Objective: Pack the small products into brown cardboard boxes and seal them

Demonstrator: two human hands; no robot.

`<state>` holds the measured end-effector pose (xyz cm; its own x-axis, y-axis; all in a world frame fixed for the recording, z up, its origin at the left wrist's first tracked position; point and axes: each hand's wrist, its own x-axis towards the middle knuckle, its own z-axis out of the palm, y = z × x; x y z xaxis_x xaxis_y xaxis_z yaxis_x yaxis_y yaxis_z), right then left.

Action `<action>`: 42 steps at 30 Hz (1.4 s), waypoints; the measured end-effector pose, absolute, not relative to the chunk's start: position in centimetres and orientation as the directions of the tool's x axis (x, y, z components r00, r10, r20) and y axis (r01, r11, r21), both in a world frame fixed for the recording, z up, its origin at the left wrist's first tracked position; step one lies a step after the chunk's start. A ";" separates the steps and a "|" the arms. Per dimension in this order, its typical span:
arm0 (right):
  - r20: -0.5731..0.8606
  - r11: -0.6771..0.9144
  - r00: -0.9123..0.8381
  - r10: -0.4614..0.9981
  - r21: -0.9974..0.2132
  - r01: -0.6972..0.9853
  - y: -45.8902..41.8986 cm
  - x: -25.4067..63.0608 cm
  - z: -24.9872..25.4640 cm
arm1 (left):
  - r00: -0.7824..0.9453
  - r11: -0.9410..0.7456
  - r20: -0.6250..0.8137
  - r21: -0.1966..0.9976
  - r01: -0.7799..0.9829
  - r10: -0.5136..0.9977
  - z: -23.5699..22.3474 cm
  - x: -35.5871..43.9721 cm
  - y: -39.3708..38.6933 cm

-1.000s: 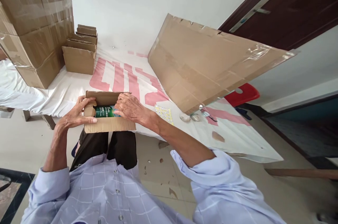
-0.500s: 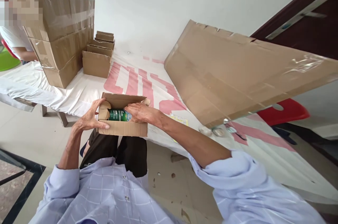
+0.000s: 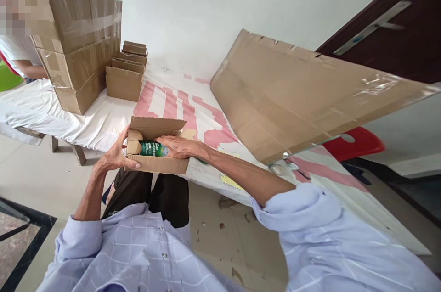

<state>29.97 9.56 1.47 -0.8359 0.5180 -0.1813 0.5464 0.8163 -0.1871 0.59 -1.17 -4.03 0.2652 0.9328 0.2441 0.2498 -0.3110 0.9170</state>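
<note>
My left hand (image 3: pixel 119 152) grips the left end of a small open cardboard box (image 3: pixel 156 165), thumb on the near wall and fingers on the far side. A green package (image 3: pixel 149 148) with white print and a bluish patch lies inside the box. Over its right part is my right hand (image 3: pixel 177 146), reaching in from the right; its fingertips are partly hidden in the box. The box's far flap (image 3: pixel 156 127) stands up, and its right end flap (image 3: pixel 189 134) is folded outward. The box is held at the table's front edge, above my knees.
Taped cartons (image 3: pixel 81 53) are stacked at the left, beside several open small boxes (image 3: pixel 123 83). A large cardboard sheet (image 3: pixel 292 99) leans at the right. The table's white cloth (image 3: pixel 165 71) has red print. A yellow sheet (image 3: pixel 232 182), a red chair (image 3: pixel 358 143) and another person's arm (image 3: pixel 32 70) show.
The view has shifted slightly. The box's right end flap now shows spread outward, and my right hand has moved a little left over the green package. My left hand keeps its hold.
</note>
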 end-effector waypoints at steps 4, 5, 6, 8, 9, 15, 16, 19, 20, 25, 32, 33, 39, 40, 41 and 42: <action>-0.223 0.779 -0.786 0.577 -0.139 0.611 8.5 29.9 2.5 | 0.219 -0.321 0.263 0.898 0.300 0.940 -4.1 0.3 -0.7; -0.201 0.776 -0.782 0.589 -0.128 0.617 8.4 30.0 2.7 | 0.215 -0.332 0.274 0.892 0.307 0.937 -4.1 0.3 -0.5; -0.172 0.776 -0.783 0.598 -0.119 0.619 8.3 30.1 3.1 | 0.212 -0.342 0.286 0.887 0.310 0.934 -4.2 0.2 -0.3; -0.093 0.787 -0.795 0.599 -0.113 0.606 8.4 30.5 3.7 | 0.203 -0.354 0.302 0.882 0.313 0.932 -4.1 0.3 0.2; -0.042 0.796 -0.803 0.594 -0.112 0.595 8.5 30.7 4.1 | 0.196 -0.355 0.306 0.881 0.313 0.932 -4.1 0.3 0.5; 0.193 0.821 -0.798 0.570 -0.120 0.558 9.1 32.3 7.3 | 0.189 -0.404 0.362 0.865 0.297 0.913 -2.7 0.2 2.6; 0.209 0.816 -0.789 0.577 -0.145 0.559 9.1 32.6 8.0 | 0.195 -0.415 0.370 0.856 0.307 0.908 -2.4 0.1 2.9; 0.267 0.784 -0.738 0.619 -0.260 0.564 8.9 33.9 10.1 | 0.195 -0.405 0.357 0.842 0.357 0.914 -2.1 -0.2 4.0; 0.285 0.766 -0.714 0.640 -0.309 0.563 8.8 34.4 10.7 | 0.182 -0.390 0.346 0.841 0.375 0.920 -2.2 -0.3 4.4; 0.306 0.654 -0.616 0.725 -0.586 0.479 8.4 36.4 12.8 | 0.099 -0.299 0.285 0.857 0.419 0.953 -3.6 0.4 6.3; 0.286 0.563 -0.589 0.756 -0.744 0.361 7.7 36.9 12.9 | 0.006 -0.468 0.532 0.738 0.485 0.846 -0.1 0.4 5.3; 0.288 0.562 -0.593 0.752 -0.750 0.349 7.6 36.7 12.7 | 0.046 -0.533 0.575 0.722 0.442 0.817 1.1 0.6 4.7; 0.241 0.504 -0.661 0.711 -0.830 0.239 5.7 34.2 11.1 | 0.306 -0.689 0.619 0.672 0.270 0.723 6.5 4.0 2.3; 0.248 0.487 -0.649 0.720 -0.846 0.217 5.4 34.0 10.8 | 0.271 -0.682 0.626 0.673 0.286 0.731 6.8 4.4 2.1; 0.269 0.476 -0.621 0.736 -0.858 0.193 5.1 33.8 10.6 | 0.221 -0.676 0.640 0.676 0.295 0.736 6.9 4.7 2.1; 0.301 0.471 -0.582 0.755 -0.867 0.162 4.9 33.7 10.4 | 0.163 -0.674 0.660 0.677 0.295 0.734 7.0 4.8 2.2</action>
